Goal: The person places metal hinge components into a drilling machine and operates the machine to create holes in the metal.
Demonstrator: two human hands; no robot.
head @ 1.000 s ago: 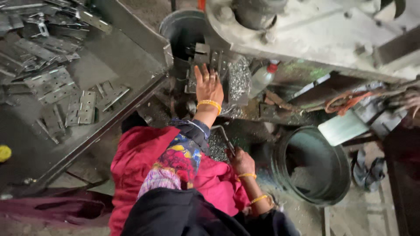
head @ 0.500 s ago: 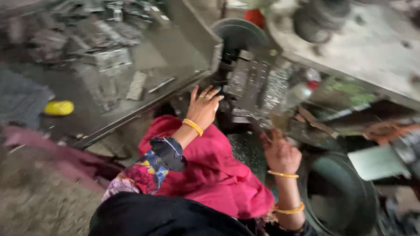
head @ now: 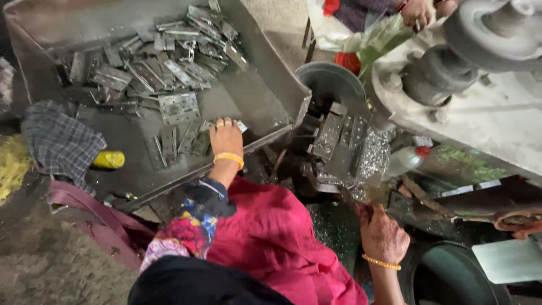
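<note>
- Left hand [head: 226, 137] flat on hinge plates [head: 179, 108] in metal tray [head: 265, 96] — grip cannot be told.
- Right hand [head: 384, 236] curled under press die [head: 339, 141], contents hidden — advisable to keep fingers clear.

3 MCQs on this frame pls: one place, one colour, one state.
1. Where is the left hand?
A. On flat metal plates in the metal tray
B. On the checked cloth
C. On the dark bucket

2. What colour is the small object beside the checked cloth?
A. Blue
B. Yellow
C. White

3. How is the right hand?
A. Flat, open on the tray
B. Raised overhead
C. Curled, low beside the machine

Key: 1 A, fingers rest on plates in the tray; 2 B, plainly yellow; 3 C, fingers curled below the press.
</note>
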